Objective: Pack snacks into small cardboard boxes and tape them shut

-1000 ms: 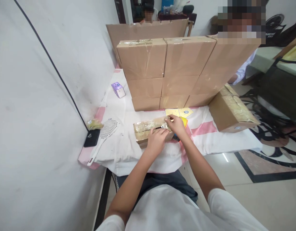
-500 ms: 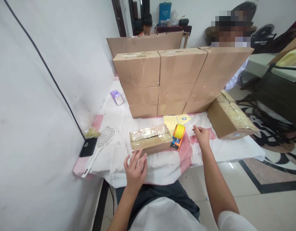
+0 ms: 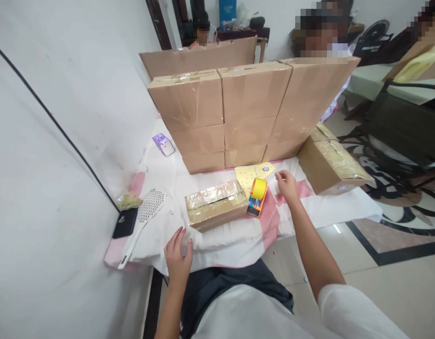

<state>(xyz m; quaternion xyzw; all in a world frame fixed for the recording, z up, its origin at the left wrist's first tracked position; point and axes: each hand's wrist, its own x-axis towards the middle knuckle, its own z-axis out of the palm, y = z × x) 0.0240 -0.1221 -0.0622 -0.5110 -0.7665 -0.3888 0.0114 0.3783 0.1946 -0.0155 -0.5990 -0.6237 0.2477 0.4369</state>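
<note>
A small taped cardboard box [image 3: 215,204] lies flat on the cloth-covered table [image 3: 330,203] in front of me. My left hand [image 3: 178,254] rests with fingers spread on the cloth at the near table edge, just left of and below that box, holding nothing. My right hand [image 3: 286,185] hovers loosely curled and empty over the pink stripe, a short way right of a yellow tape roll on an orange and blue dispenser [image 3: 257,195]. The dispenser leans against the small box's right end.
A wall of stacked cardboard boxes [image 3: 245,108] fills the table's back, with another box [image 3: 332,163] at the right edge. A yellow card [image 3: 251,172], white slotted spatula [image 3: 143,221], black phone [image 3: 125,222] and small purple carton [image 3: 163,143] lie about. A person sits behind the boxes.
Both hands came off the small taped box. The left hand slid back to the near table edge; the right hand moved out to the right, uncovering the tape dispenser.
</note>
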